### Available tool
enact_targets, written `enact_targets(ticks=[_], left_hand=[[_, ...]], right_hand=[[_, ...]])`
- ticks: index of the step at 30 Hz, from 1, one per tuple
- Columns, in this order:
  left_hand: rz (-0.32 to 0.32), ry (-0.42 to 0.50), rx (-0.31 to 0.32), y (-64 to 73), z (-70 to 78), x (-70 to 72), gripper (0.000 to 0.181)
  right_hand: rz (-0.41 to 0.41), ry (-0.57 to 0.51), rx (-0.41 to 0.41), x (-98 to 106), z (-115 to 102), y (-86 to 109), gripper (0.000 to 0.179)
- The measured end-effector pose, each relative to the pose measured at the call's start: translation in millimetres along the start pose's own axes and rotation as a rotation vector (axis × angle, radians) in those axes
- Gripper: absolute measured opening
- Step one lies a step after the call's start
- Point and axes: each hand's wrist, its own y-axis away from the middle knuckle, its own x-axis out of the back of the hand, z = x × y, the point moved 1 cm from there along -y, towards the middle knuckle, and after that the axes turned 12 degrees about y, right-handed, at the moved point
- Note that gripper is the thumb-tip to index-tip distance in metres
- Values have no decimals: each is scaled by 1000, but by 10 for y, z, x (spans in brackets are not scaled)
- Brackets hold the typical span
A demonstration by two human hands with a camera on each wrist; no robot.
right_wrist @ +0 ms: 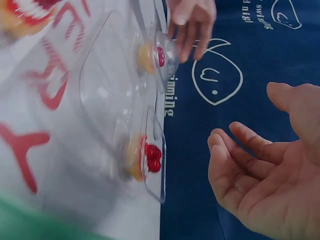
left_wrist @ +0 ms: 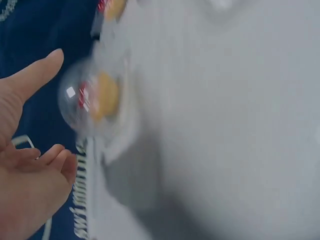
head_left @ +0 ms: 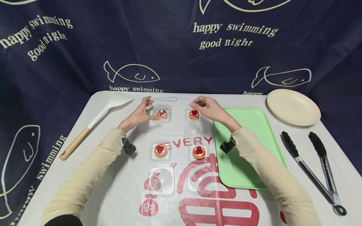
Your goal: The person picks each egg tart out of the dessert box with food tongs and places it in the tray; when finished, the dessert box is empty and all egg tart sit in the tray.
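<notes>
At the back left of the group, a small red-topped tart (head_left: 161,113) sits in a clear box under a domed lid (left_wrist: 70,97). My left hand (head_left: 139,113) is spread beside that box, its thumb near the front edge; the left wrist view shows the thumb and fingers apart from the dome. My right hand (head_left: 212,109) hovers, fingers loosely bent and holding nothing, by the back right tart (head_left: 194,114), which sits in a clear base without a dome over it. A clear lid (head_left: 194,129) lies just in front of that tart.
Two more tarts, left (head_left: 160,150) and right (head_left: 199,152), sit in clear bases, with clear lids (head_left: 161,180) nearer me. Right: green tray (head_left: 251,147), beige plate (head_left: 294,106), tongs (head_left: 325,169). Left: white spatula (head_left: 97,121). A small pale utensil (head_left: 167,99) lies behind.
</notes>
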Motion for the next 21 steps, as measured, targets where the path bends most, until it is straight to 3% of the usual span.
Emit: enact_targets(ticks=[6, 11, 16, 21], left_hand=[[-18, 37, 44, -44, -206, 29, 111], [-36, -25, 56, -67, -272, -13, 114], [-44, -67, 50, -81, -259, -59, 112], [-45, -77, 23, -68, -252, -92, 101]], right_hand=[[-72, -98, 4, -114, -107, -222, 38], [-136, -95, 12, -275, -249, -399, 46], [-185, 31, 45, -421, -358, -566, 57], [-304, 195, 62, -544, -371, -747, 72]])
